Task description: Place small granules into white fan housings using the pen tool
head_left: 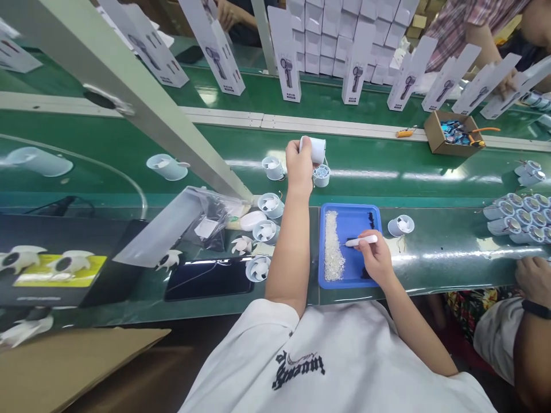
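Observation:
My left hand [299,163] reaches forward over the green bench, its fingers closed round a pale blue cylindrical fan housing [318,150]. Just below it stands another small housing [321,176] with thin wires. My right hand [376,258] grips a white pen-shaped tool [361,241] above a blue tray [355,215]. The tool's thin tip points at a strip of small clear pieces [333,252] along the tray's left side. Small black parts [371,219] lie at the tray's right side. Right of the tray is a housing with white fan blades [402,225].
Several fan housings [266,231] stand left of the tray, near a black phone-like slab [209,279]. A grey post [172,120] slants across the left. Upright printed boxes [289,74] line the far belt; a carton [450,137] holds small parts. A co-worker's hand [534,281] rests at right.

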The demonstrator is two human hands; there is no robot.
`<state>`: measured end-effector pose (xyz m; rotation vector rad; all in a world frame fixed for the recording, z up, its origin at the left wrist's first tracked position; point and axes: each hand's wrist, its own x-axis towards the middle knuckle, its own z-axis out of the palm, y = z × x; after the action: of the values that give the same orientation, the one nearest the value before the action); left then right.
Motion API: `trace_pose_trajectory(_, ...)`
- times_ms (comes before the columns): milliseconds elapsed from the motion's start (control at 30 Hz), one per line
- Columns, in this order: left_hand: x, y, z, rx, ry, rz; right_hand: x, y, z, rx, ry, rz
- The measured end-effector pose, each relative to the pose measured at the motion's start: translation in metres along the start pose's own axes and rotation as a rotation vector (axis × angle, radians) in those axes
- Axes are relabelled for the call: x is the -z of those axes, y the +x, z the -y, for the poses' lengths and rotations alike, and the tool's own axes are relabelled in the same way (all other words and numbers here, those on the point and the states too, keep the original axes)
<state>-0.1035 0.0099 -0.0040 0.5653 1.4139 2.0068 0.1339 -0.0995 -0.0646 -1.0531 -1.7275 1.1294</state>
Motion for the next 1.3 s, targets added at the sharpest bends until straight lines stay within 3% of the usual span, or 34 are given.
trace_pose_trajectory(100, -0.003, -0.011, -0.014, 0.096, -0.046, 0.038, 0.000, 0.001, 0.000, -0.017, 0.019, 0.017)
trace_pose_trajectory(267, -0.003, -0.019, -0.026, 0.116, -0.098, 0.091, -0.001, 0.003, -0.001, -0.021, 0.002, 0.025)
trace_pose_trajectory(533, -0.002, -0.023, -0.034, 0.132, -0.134, 0.182, 0.014, -0.001, 0.011, 0.139, -0.263, 0.153)
trace_pose_trajectory(600, -0.003, -0.026, -0.036, 0.147, -0.149, 0.189, 0.020, -0.001, 0.010, 0.158, -0.274, 0.087)
trace_pose_trajectory(767, -0.006, -0.030, -0.038, 0.172, -0.179, 0.210, 0.026, 0.002, -0.001, 0.163, -0.214, -0.272)
trace_pose_trajectory(1300, -0.006, -0.026, -0.031, 0.034, -0.234, 0.368, 0.022, 0.006, -0.004, 0.351, -0.414, -0.314)
